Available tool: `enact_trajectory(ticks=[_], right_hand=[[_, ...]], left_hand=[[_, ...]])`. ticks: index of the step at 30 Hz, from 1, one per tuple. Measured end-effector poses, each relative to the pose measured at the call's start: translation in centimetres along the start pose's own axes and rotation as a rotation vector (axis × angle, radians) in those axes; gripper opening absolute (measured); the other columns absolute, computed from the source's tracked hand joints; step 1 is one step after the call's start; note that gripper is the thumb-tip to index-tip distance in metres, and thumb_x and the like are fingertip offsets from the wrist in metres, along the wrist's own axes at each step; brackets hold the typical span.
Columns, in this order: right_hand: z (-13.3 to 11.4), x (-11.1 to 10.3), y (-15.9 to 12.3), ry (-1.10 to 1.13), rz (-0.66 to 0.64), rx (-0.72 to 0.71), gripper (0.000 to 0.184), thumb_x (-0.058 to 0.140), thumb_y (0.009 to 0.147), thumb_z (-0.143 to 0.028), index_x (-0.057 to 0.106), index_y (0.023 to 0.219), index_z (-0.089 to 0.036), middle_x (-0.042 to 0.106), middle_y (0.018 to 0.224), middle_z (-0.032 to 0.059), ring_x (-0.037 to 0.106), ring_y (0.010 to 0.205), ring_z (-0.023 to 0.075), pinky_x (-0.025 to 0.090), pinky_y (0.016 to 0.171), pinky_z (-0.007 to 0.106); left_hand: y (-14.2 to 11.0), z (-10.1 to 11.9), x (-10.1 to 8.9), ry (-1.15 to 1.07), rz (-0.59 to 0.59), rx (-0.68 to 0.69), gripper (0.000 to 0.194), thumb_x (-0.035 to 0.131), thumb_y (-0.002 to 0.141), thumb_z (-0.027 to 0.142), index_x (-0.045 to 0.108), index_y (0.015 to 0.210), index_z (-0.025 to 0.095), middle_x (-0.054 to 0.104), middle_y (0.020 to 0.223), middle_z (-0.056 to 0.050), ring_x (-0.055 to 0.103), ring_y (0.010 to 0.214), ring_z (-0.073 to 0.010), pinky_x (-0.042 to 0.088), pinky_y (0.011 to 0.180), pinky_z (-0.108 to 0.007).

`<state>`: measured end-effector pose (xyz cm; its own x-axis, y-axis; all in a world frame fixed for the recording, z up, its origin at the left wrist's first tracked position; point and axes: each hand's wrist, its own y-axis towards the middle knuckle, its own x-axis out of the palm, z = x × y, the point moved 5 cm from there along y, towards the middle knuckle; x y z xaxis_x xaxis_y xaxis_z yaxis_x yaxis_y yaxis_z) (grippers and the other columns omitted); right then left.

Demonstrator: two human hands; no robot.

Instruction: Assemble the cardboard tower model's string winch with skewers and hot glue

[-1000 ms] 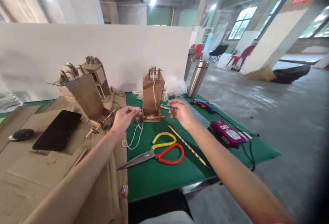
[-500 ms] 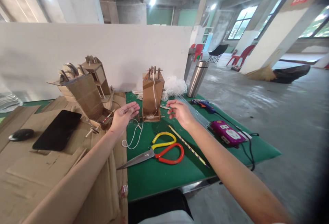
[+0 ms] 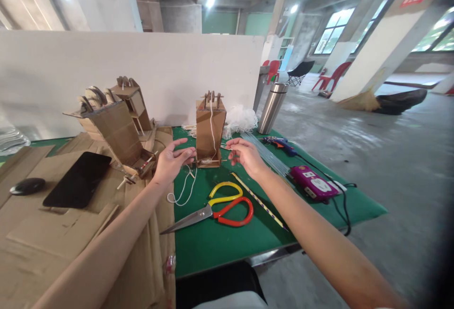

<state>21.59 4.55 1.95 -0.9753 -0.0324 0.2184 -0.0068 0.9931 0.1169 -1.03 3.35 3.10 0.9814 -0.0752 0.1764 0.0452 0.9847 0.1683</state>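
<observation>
A small cardboard tower (image 3: 205,132) stands upright on the green table, with round cardboard discs on a stick at its top and a white string (image 3: 212,124) hanging down its front. My left hand (image 3: 172,160) is at the tower's lower left side, thumb and fingertips pinched together, index finger raised; what lies between them is too small to tell. Just below it, a loop of white string (image 3: 182,201) rests on the table. My right hand (image 3: 246,158) hovers off the tower's right side, fingers loosely curled and apart, with nothing visible in them.
Scissors (image 3: 213,210) and a striped pencil (image 3: 260,202) lie in front. Right are a glue gun (image 3: 280,144), a purple power strip (image 3: 314,184) and a steel flask (image 3: 273,109). Left, another cardboard tower (image 3: 115,129), a phone (image 3: 77,180) and a mouse (image 3: 27,186) rest on cardboard.
My left fingers straightened beside the tower half a second ago and now pinch again at its lower left side. My right hand has barely moved.
</observation>
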Motion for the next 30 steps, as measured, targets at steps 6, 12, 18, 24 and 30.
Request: enact_trajectory(ticks=[6,12,18,24,30], right_hand=[[-0.7,1.5,-0.8,-0.154,-0.156,-0.14,0.015,0.064,0.071,-0.033,0.065,0.078,-0.02,0.06,0.073,0.0003,0.055,0.056,0.0127,0.043,0.042,0.023],[-1.4,4.3,-2.6,-0.336,-0.368,-0.294,0.022,0.063,0.078,-0.034,0.069,0.097,-0.024,0.066,0.095,0.0039,0.06,0.074,0.015,0.05,0.065,0.029],[-1.1,4.9,-3.0,-0.462,-0.336,-0.408,0.017,0.064,0.078,-0.034,0.071,0.09,-0.023,0.066,0.089,0.0042,0.06,0.08,0.018,0.047,0.069,0.031],[-1.3,4.8,-2.9,-0.483,-0.312,-0.46,0.013,0.065,0.078,-0.034,0.067,0.073,-0.022,0.065,0.084,0.0034,0.059,0.079,0.0175,0.047,0.07,0.031],[-0.9,3.5,-1.9,-0.22,-0.212,-0.247,0.03,0.068,0.071,-0.048,0.06,0.074,-0.02,0.061,0.069,0.0004,0.055,0.063,0.0136,0.047,0.06,0.028]], left_hand=[[-0.7,0.5,1.3,0.162,-0.101,0.064,0.065,0.073,0.071,0.031,0.043,0.127,0.016,0.074,0.089,-0.009,0.07,0.082,-0.0186,0.057,0.075,-0.031],[-2.4,0.7,3.7,0.236,-0.287,0.077,0.078,0.069,0.073,0.026,0.029,0.14,0.022,0.073,0.094,-0.008,0.068,0.093,-0.0221,0.054,0.082,-0.033],[-2.8,-0.1,4.5,0.211,-0.379,0.054,0.081,0.065,0.073,0.02,0.023,0.143,0.022,0.071,0.1,-0.008,0.066,0.099,-0.021,0.05,0.089,-0.033],[-2.8,-0.3,4.3,0.2,-0.402,0.036,0.08,0.065,0.073,0.02,0.023,0.141,0.021,0.071,0.096,-0.007,0.067,0.095,-0.0193,0.051,0.086,-0.032],[-2.5,-0.1,3.6,0.238,-0.306,0.056,0.068,0.065,0.07,0.02,0.035,0.131,0.02,0.068,0.101,-0.01,0.066,0.09,-0.0187,0.051,0.08,-0.032]])
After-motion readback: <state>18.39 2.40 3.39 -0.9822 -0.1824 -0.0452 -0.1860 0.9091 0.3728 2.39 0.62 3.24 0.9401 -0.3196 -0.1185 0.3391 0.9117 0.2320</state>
